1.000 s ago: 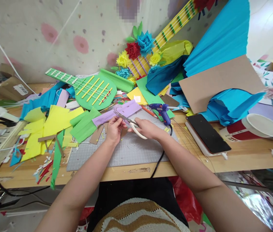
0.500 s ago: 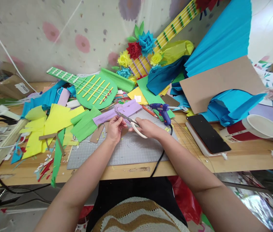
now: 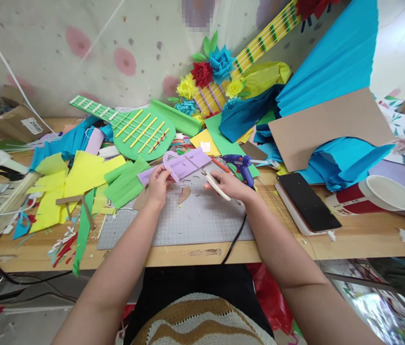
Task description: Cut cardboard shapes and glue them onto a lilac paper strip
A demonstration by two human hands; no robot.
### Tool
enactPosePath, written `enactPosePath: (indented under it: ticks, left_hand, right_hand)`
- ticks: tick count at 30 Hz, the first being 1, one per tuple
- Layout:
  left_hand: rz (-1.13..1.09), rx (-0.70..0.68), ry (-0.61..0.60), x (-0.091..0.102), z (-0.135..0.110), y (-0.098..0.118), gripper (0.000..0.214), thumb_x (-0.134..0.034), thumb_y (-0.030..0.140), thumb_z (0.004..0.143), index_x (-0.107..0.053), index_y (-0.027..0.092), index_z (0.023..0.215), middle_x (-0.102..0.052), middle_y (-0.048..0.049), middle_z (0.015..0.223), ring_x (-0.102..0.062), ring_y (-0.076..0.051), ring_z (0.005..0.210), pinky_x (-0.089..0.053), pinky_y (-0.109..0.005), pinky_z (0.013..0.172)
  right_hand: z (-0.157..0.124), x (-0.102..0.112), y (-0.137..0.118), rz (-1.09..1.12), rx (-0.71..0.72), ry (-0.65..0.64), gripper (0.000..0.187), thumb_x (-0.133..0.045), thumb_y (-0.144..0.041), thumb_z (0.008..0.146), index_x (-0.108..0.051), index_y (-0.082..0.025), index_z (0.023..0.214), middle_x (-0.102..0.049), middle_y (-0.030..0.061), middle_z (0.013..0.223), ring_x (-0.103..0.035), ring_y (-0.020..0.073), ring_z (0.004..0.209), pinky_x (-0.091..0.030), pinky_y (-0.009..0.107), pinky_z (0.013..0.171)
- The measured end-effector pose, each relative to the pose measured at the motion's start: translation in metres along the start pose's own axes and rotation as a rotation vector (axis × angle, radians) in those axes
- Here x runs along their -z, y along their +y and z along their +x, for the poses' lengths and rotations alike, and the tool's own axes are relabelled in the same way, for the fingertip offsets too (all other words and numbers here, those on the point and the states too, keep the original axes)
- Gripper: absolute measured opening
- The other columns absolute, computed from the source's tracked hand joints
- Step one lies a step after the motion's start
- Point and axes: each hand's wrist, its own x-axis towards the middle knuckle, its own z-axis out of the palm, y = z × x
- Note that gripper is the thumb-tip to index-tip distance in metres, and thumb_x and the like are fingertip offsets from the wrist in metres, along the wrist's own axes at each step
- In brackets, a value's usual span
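Observation:
My left hand [image 3: 158, 181] is closed on a small curved cutout of purple paper [image 3: 170, 162], held up over the grey cutting mat [image 3: 188, 225]. My right hand [image 3: 228, 184] grips white-handled scissors [image 3: 214, 181], their blades pointing up and left, a short way clear of the cutout. A larger purple paper strip [image 3: 184, 164] lies on the mat behind both hands. A small brown card scrap [image 3: 184, 193] rests on the mat between my hands.
A blue glue gun [image 3: 240, 165] lies right of the scissors, its black cord running off the front edge. A green paper guitar [image 3: 141, 132], yellow and green sheets [image 3: 80, 177], a phone [image 3: 308, 201], brown cardboard [image 3: 328, 129] and a red cup [image 3: 367, 194] crowd the wooden table [image 3: 367, 235].
The scissors have come away from the purple paper and moved right. My left hand has lifted the cutout up and left. The brown scrap now lies uncovered on the mat.

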Motion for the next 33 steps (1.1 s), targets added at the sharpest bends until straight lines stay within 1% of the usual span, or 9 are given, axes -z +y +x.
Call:
enactPosePath:
  ticks: [4,6,9,13,16,20,25,30,33]
  left_hand:
    - [0.149,-0.043,-0.142,-0.002,-0.004,-0.001,0.008,-0.059,0.019,0.063,-0.052,0.018,0.066,-0.058,0.0032,0.06,-0.062,-0.013,0.06,-0.046,-0.02,0.054]
    - [0.207,-0.037,-0.234,-0.004,-0.008,-0.003,0.011,-0.062,0.019,0.062,-0.052,0.018,0.067,-0.059,0.0032,0.061,-0.062,-0.013,0.056,-0.046,-0.021,0.052]
    - [0.282,-0.024,-0.341,-0.006,-0.014,-0.006,0.014,-0.063,0.017,0.06,-0.052,0.017,0.067,-0.062,0.0019,0.065,-0.058,-0.01,0.048,-0.045,-0.021,0.049]
    - [0.25,-0.028,-0.423,-0.008,-0.017,-0.005,0.015,-0.066,0.02,0.063,-0.053,0.016,0.069,-0.062,0.0002,0.065,-0.054,-0.008,0.045,-0.044,-0.022,0.047]
    - [0.18,-0.004,-0.385,-0.012,-0.016,-0.005,0.022,-0.07,0.029,0.063,-0.056,0.016,0.074,-0.062,-0.0002,0.064,-0.055,-0.01,0.046,-0.046,-0.024,0.048]
    - [0.185,0.026,-0.35,-0.015,-0.014,-0.008,0.03,-0.073,0.039,0.06,-0.057,0.015,0.068,-0.06,0.0011,0.058,-0.053,-0.009,0.044,-0.045,-0.022,0.046]
    - [0.155,0.092,-0.324,-0.013,-0.013,-0.009,0.036,-0.072,0.045,0.06,-0.054,0.016,0.069,-0.058,0.0027,0.055,-0.055,-0.009,0.042,-0.042,-0.02,0.041]
    - [0.198,0.193,-0.391,-0.014,-0.018,-0.003,0.034,-0.07,0.045,0.063,-0.053,0.016,0.064,-0.058,0.0015,0.051,-0.056,-0.011,0.038,-0.034,-0.017,0.032]
    - [0.22,0.184,-0.392,-0.014,-0.017,-0.006,0.031,-0.073,0.04,0.061,-0.054,0.016,0.061,-0.059,0.0013,0.05,-0.057,-0.011,0.04,-0.039,-0.017,0.035]
  right_hand:
    - [0.011,-0.014,-0.006,0.502,-0.033,0.177,0.042,-0.057,-0.058,0.068,-0.044,-0.019,0.076,-0.054,-0.0009,0.067,-0.052,0.0111,0.057,-0.039,0.026,0.055]
    - [0.016,-0.022,-0.009,0.66,-0.003,0.223,0.043,-0.065,-0.052,0.063,-0.045,-0.019,0.08,-0.055,-0.0008,0.072,-0.053,0.0107,0.059,-0.042,0.026,0.056]
    - [0.023,-0.03,-0.01,0.792,0.037,0.293,0.046,-0.073,-0.043,0.054,-0.044,-0.019,0.081,-0.052,-0.0035,0.073,-0.052,0.0084,0.057,-0.045,0.026,0.056]
    - [0.025,-0.034,-0.008,0.832,0.019,0.33,0.048,-0.077,-0.038,0.049,-0.042,-0.019,0.077,-0.047,-0.0075,0.064,-0.047,0.0057,0.047,-0.043,0.024,0.047]
    - [0.024,-0.035,-0.008,0.819,-0.016,0.285,0.048,-0.077,-0.037,0.048,-0.043,-0.018,0.077,-0.045,-0.0087,0.058,-0.045,0.0059,0.042,-0.04,0.023,0.042]
    - [0.024,-0.036,-0.008,0.825,-0.013,0.229,0.049,-0.078,-0.036,0.046,-0.045,-0.018,0.077,-0.047,-0.0082,0.057,-0.046,0.0062,0.044,-0.042,0.023,0.043]
    - [0.026,-0.036,-0.005,0.828,-0.014,0.268,0.049,-0.078,-0.037,0.046,-0.046,-0.017,0.078,-0.05,-0.0064,0.062,-0.047,0.0061,0.049,-0.043,0.023,0.045]
    - [0.024,-0.035,-0.008,0.822,0.009,0.239,0.048,-0.077,-0.037,0.046,-0.045,-0.018,0.077,-0.049,-0.0066,0.062,-0.047,0.0062,0.049,-0.042,0.022,0.045]
    - [0.023,-0.035,-0.008,0.799,0.004,0.204,0.049,-0.078,-0.038,0.046,-0.045,-0.019,0.077,-0.049,-0.007,0.062,-0.047,0.0063,0.049,-0.042,0.022,0.046]
